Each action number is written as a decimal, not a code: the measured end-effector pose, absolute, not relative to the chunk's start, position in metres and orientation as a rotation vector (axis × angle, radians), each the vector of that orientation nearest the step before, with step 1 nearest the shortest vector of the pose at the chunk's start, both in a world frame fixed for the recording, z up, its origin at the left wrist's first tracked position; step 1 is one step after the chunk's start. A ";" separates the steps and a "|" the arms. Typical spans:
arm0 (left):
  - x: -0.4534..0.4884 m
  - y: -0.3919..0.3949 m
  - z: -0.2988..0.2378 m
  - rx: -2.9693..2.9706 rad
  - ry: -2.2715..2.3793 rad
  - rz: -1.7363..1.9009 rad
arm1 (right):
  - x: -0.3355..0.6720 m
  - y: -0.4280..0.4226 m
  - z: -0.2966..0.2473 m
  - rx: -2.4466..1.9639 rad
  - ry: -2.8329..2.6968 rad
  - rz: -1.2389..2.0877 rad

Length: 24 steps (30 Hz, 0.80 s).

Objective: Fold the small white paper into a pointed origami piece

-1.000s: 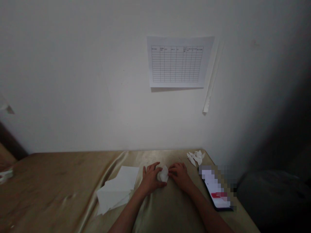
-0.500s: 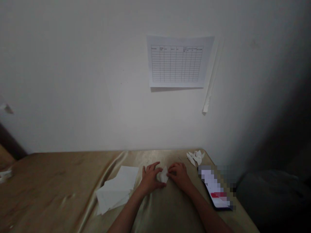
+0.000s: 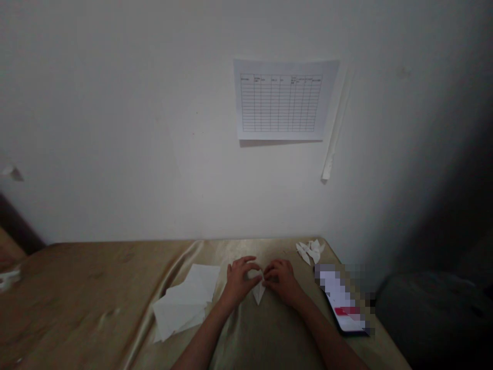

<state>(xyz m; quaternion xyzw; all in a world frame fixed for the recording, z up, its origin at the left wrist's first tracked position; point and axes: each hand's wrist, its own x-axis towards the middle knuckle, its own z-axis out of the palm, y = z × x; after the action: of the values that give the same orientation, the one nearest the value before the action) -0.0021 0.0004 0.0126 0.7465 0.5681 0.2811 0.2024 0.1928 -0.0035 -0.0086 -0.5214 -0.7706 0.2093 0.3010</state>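
A small folded white paper (image 3: 259, 294) lies between my hands on the table, its sharp tip pointing toward me. My left hand (image 3: 242, 277) grips its left side, thumb and fingers curled around the upper part. From the right, the fingertips of my right hand (image 3: 280, 277) pinch the paper's upper edge. The fingers partly hide its top. Left of my left arm, several white paper sheets (image 3: 188, 298) lie in a fanned, overlapping pile.
The table (image 3: 88, 293) has a shiny, wrinkled gold-brown cover. Folded paper pieces (image 3: 310, 251) sit at its back right corner, near a lit phone (image 3: 342, 300) partly blurred out. On the wall behind hangs a printed chart (image 3: 281, 103) beside a paper strip (image 3: 334, 139).
The folded paper has turned, and its point now faces me. My left thumb has moved up onto it, and my right hand has closed in slightly to the left.
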 end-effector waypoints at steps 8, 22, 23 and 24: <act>0.001 0.000 0.011 2.072 1.611 0.827 | 0.190 -0.005 -0.008 -1.377 -2.092 0.555; 0.004 0.001 0.011 2.058 1.651 0.854 | 0.189 -0.001 -0.011 -1.433 -2.000 0.585; 0.004 0.002 0.011 2.057 1.658 0.854 | 0.189 0.000 -0.012 -1.430 -1.990 0.585; 0.003 0.003 0.010 2.058 1.663 0.853 | 0.189 0.001 -0.013 -1.430 -1.982 0.580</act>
<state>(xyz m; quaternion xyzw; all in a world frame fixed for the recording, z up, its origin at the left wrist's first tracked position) 0.0030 0.0026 0.0099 0.7281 0.5885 0.3019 0.1799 0.1895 0.0008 -0.0134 -0.5412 -0.7503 0.2194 0.3098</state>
